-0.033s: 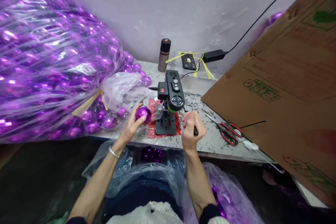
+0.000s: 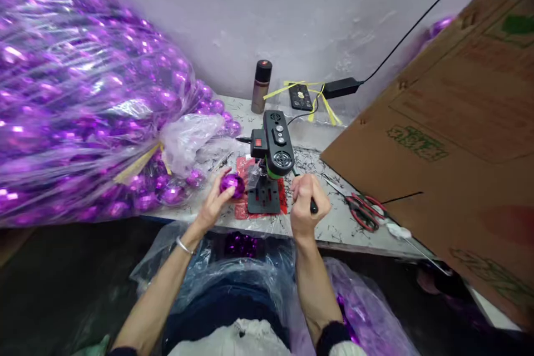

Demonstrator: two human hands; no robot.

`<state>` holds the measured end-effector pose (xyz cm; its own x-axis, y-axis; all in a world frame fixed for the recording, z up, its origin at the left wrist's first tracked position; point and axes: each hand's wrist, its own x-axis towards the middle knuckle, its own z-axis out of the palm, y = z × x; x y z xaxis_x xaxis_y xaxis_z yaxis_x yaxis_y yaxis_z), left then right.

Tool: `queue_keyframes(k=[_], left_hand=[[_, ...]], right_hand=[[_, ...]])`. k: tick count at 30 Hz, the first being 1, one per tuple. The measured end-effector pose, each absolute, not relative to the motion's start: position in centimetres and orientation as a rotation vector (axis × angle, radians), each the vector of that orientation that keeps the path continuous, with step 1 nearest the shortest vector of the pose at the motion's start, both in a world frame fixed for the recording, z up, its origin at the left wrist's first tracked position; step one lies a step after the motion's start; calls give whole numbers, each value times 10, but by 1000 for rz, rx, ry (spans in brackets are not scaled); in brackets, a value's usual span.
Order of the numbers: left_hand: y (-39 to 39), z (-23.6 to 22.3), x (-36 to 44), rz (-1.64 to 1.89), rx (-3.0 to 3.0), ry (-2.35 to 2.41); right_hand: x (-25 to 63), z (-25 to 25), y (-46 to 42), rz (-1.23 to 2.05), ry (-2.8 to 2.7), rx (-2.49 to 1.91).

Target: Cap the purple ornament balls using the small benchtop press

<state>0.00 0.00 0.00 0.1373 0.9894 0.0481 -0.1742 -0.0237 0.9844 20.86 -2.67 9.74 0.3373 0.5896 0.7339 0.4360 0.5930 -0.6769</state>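
My left hand point(image 2: 213, 204) is closed on a shiny purple ball point(image 2: 232, 183), held just left of a small black bench machine point(image 2: 274, 146) with a red switch. The ball hangs over the machine's black base plate and red mat point(image 2: 241, 208). My right hand point(image 2: 303, 204) is wrapped round the machine's black lever handle point(image 2: 311, 207) on its right side. A bracelet sits on my left wrist.
A huge clear bag of purple balls point(image 2: 83, 105) fills the left of the table. A flask point(image 2: 261, 87), power strip point(image 2: 300, 97) and adapter point(image 2: 341, 88) stand by the wall. Red scissors point(image 2: 362, 211) lie right. Cardboard point(image 2: 450, 139) leans at right. A plastic bag point(image 2: 242, 264) covers my lap.
My left hand has carried the purple ball a little to the right, closer to the machine. My right hand stays on the lever handle.
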Motion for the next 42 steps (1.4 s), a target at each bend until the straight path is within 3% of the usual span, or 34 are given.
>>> queue_keyframes(k=[7, 18, 30, 42], left_hand=[[-22, -30, 52, 1033, 1474, 1190], [24, -25, 66, 777, 2103, 1450], [21, -61, 80, 1138, 2110, 1516], [23, -56, 80, 1061, 2076, 1353]], right_hand=[[213, 103, -26, 112, -1332, -1021], [215, 88, -31, 45, -1383, -1021], [214, 87, -32, 38, -1402, -991], [215, 80, -37, 18, -1392, -1048]])
